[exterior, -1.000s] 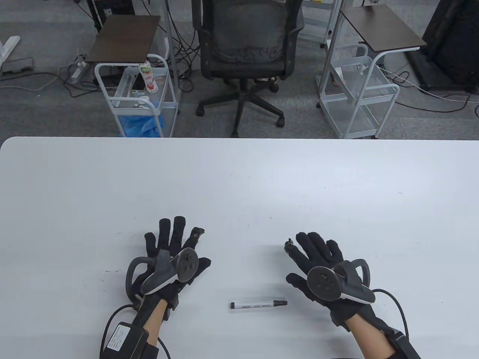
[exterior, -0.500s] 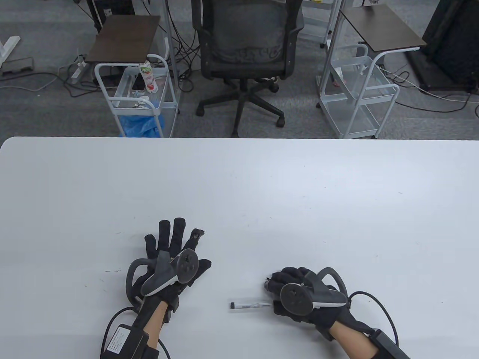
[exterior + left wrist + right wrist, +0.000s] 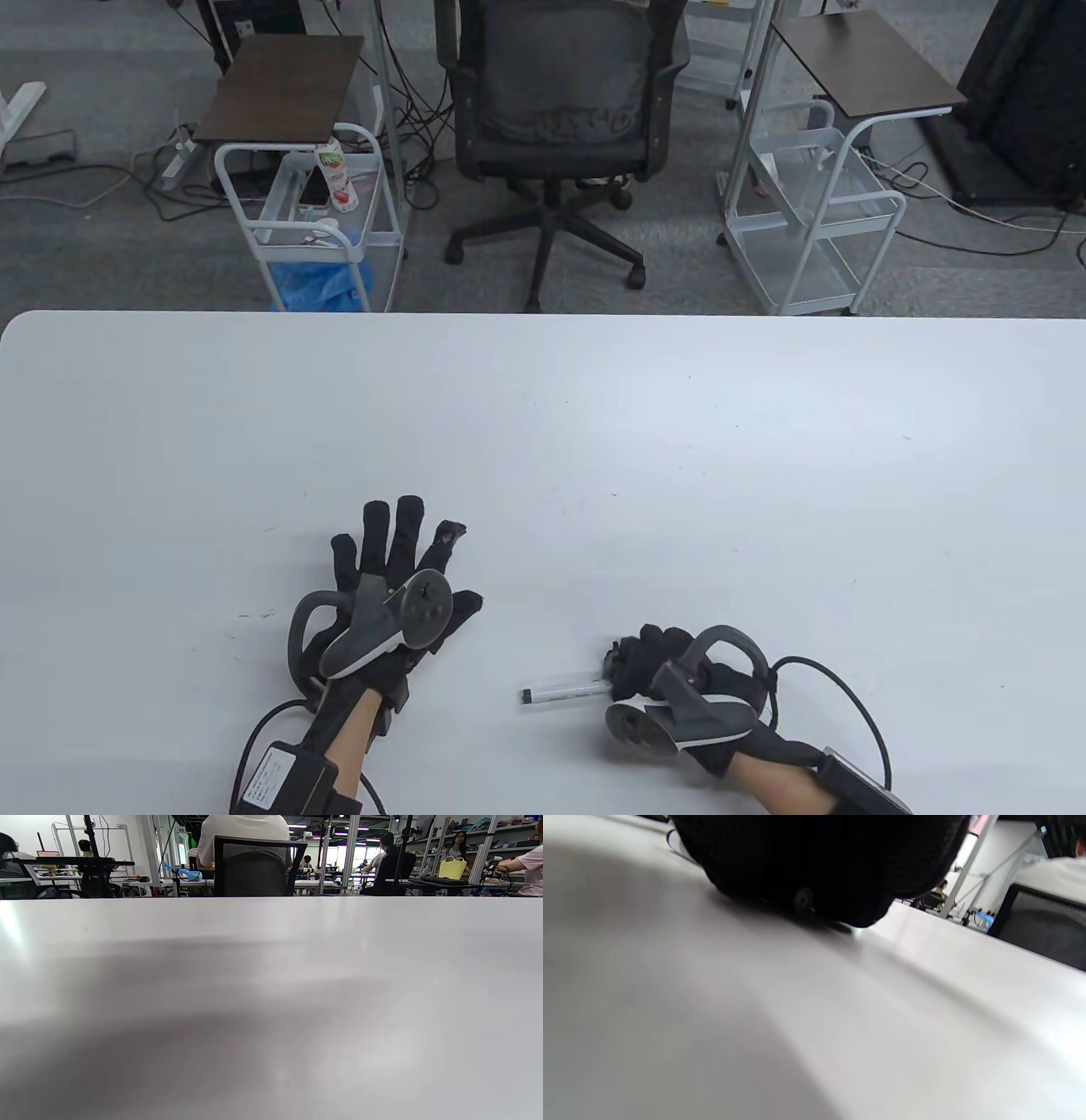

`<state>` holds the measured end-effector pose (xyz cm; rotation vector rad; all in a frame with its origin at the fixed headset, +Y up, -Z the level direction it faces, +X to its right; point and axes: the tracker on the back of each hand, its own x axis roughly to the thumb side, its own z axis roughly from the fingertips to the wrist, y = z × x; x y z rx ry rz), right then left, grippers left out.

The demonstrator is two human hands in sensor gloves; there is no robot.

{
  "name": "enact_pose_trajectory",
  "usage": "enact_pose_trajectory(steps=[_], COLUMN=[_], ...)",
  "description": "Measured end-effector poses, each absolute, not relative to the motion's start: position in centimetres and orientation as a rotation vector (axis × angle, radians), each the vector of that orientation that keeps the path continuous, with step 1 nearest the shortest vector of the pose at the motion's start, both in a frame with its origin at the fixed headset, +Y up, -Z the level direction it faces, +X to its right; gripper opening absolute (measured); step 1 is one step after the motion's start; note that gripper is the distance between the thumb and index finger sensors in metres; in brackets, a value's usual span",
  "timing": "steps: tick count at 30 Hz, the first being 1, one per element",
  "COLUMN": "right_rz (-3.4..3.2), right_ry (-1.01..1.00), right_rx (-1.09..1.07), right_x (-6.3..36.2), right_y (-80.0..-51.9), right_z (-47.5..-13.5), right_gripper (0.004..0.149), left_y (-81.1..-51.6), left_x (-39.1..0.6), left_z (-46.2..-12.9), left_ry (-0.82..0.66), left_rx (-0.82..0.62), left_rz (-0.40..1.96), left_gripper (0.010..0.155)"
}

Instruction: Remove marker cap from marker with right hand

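A white marker (image 3: pixel 564 688) lies on the white table (image 3: pixel 543 424) near the front edge, its barrel pointing left. My right hand (image 3: pixel 624 666) is curled around the marker's right end, where the black cap is, and hides the cap. The marker slants a little, higher at the held end. In the right wrist view the black glove (image 3: pixel 818 857) fills the top and hides the grip. My left hand (image 3: pixel 399 552) rests flat on the table with fingers spread, to the left of the marker and apart from it. The left wrist view shows only bare table (image 3: pixel 271 1005).
Beyond the table's far edge stand an office chair (image 3: pixel 560 102) and two white wire carts (image 3: pixel 314 221) (image 3: pixel 814 212). Glove cables trail off the front edge by each wrist.
My right hand moved from open above the table down and left onto the marker's right end, curled round it and rolled over. The marker's right end tipped up slightly. The left hand stayed put.
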<state>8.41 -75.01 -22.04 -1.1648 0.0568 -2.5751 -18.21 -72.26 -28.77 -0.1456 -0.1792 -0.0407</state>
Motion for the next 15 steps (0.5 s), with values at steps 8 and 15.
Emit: enact_pose_trajectory(steps=[8,15], right_rz=[-2.469,-2.621], right_ry=[0.086,-0.022], right_rx=[-1.16,-1.111], right_x=[8.0,8.4], right_y=[-75.4,-74.7], right_z=[-21.9,-22.9], right_gripper=[0.047,0.048], left_y=[-72.3,-72.0], left_x=[-18.2,-18.5], left_z=[-28.7,-28.7], left_ry=[-0.18,-0.176], left_rx=[-0.149,-0.144], left_rz=[-0.025,-0.006], left_gripper=[0.088,0.088])
